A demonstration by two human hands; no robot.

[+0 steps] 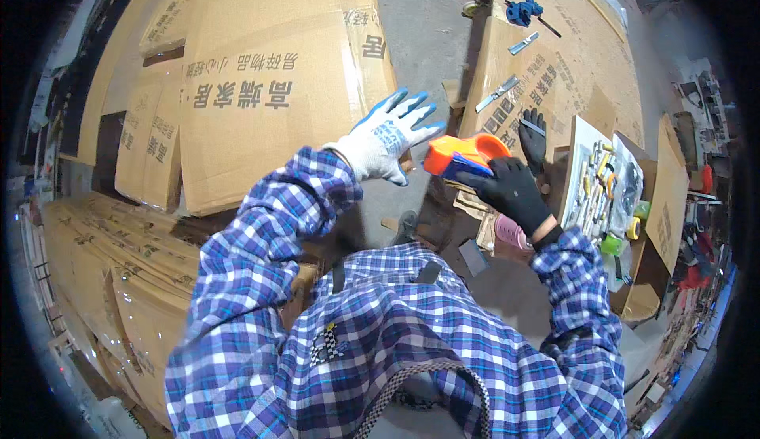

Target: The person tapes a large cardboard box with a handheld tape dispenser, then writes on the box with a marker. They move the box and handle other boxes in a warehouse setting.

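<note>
My left hand (389, 136), in a white knit glove with blue-coated fingertips, is raised palm down with its fingers spread. It holds nothing and hovers beside the right edge of a large taped carton (255, 136) that bears printed writing. In a black glove, my right hand (513, 192) grips an orange and blue packing-tape dispenser (454, 148). The dispenser points towards my left hand, a short gap away. Whether tape hangs from it cannot be made out.
On a carton (552, 77) at the right lie a loose black glove (534, 142), metal strips (497, 93) and a dark blue cloth item (522, 11). Nearer me, a white board (575, 160) holds several hand tools beside an open carton (664, 213). More cartons (148, 296) stand at lower left.
</note>
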